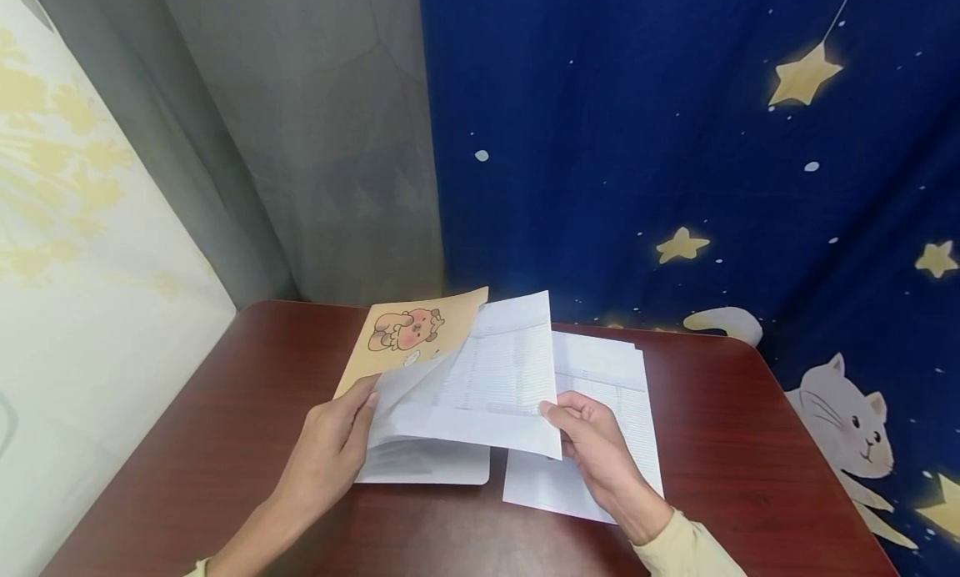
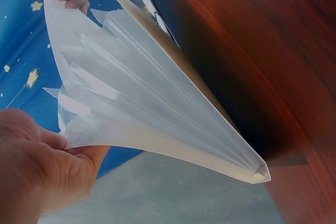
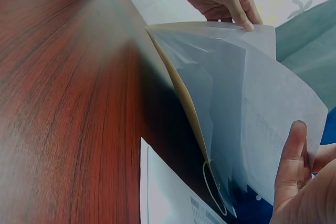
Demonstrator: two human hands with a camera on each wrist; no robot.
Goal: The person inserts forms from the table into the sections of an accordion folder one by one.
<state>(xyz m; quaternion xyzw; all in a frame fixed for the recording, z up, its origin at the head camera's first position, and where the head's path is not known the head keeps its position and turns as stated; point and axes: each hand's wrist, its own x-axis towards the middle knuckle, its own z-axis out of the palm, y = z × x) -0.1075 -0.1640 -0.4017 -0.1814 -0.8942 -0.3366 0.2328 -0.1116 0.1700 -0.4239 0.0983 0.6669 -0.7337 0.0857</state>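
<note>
Bear-print folder (image 1: 401, 335) fanned open over the table (image 1: 255, 402), toward its far edge. Left hand (image 1: 326, 448) pinches one cover and clear sleeves (image 2: 118, 72) by their edges. Right hand (image 1: 600, 448) pinches a printed sheet (image 1: 498, 368) by its side. Loose pages (image 1: 633, 410) lie nearer the table's right edge.

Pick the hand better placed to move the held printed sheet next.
Right, probably: the right hand already pinches the printed sheet by its edge; the left hand is busy holding the folder open.

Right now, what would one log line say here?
left hand: holds folder open | right hand: pinches printed sheet | table: other printed sheets beside folder
</note>
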